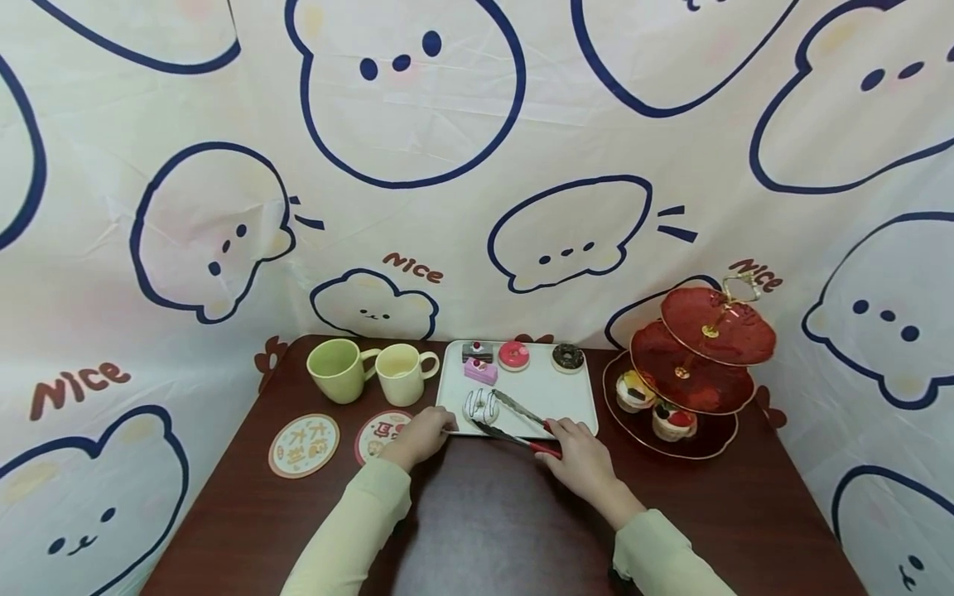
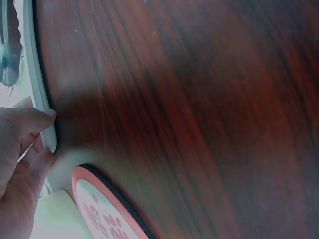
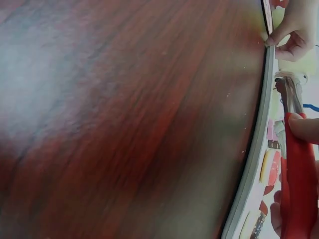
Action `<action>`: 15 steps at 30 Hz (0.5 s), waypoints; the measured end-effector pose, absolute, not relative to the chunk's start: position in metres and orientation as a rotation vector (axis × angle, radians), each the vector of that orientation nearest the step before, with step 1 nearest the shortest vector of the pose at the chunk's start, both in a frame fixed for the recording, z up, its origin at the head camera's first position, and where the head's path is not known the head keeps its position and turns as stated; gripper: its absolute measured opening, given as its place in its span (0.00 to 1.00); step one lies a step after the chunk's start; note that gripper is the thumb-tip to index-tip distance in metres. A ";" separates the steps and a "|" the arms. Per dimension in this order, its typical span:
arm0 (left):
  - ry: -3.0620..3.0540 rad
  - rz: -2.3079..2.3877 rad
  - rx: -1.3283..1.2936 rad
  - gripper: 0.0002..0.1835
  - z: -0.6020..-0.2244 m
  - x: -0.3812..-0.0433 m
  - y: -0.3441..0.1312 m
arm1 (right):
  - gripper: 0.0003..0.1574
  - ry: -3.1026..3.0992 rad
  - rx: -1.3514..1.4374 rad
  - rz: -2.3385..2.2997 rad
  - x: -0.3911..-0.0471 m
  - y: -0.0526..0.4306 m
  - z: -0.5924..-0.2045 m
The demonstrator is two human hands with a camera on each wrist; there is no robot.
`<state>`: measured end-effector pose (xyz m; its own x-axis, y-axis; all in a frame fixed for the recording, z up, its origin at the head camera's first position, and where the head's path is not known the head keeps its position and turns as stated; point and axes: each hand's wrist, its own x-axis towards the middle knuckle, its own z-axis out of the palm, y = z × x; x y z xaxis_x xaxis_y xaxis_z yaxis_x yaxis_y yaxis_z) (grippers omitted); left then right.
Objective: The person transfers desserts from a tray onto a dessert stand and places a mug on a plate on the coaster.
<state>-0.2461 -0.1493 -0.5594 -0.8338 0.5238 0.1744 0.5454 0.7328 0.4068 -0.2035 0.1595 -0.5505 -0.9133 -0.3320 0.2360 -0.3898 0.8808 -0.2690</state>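
My left hand [image 1: 425, 434] pinches the near left corner of a white rectangular tray [image 1: 559, 399], thumb on its rim in the left wrist view. Red-handled metal tongs [image 3: 299, 184] are in my right hand [image 1: 585, 463], which grips them from the tray's near side. Their two arms are spread, with the tips at either side of a white donut [image 1: 480, 406] with dark stripes, which lies on the tray. Behind it on the tray are a pink cake slice [image 1: 480, 372], a dark cake slice [image 1: 477, 353], a pink donut [image 1: 513, 356] and a chocolate donut [image 1: 568, 358].
Left of the tray stand a green mug [image 1: 335, 372] and a cream mug [image 1: 400, 377]. Two round coasters, one cream [image 1: 304, 446] and one red-rimmed [image 1: 382, 436], lie before them. At right, a red three-tier stand [image 1: 689, 389] bears two cupcakes [image 1: 673, 422] on its bottom tier.
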 end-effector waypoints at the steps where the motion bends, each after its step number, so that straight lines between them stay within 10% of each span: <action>1: -2.882 -0.699 -0.889 0.10 -0.559 -0.246 -0.149 | 0.38 -2.866 0.556 0.462 -0.204 0.158 -0.550; 15: -2.904 -0.721 -0.879 0.11 -0.553 -0.243 -0.149 | 0.36 -2.886 0.574 0.402 -0.215 0.148 -0.547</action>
<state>-0.2431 -0.1487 -0.5534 -0.8409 0.5195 0.1514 0.5301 0.7344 0.4238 -0.2150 0.1481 -0.5475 -0.9113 -0.3495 0.2178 -0.3957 0.8896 -0.2281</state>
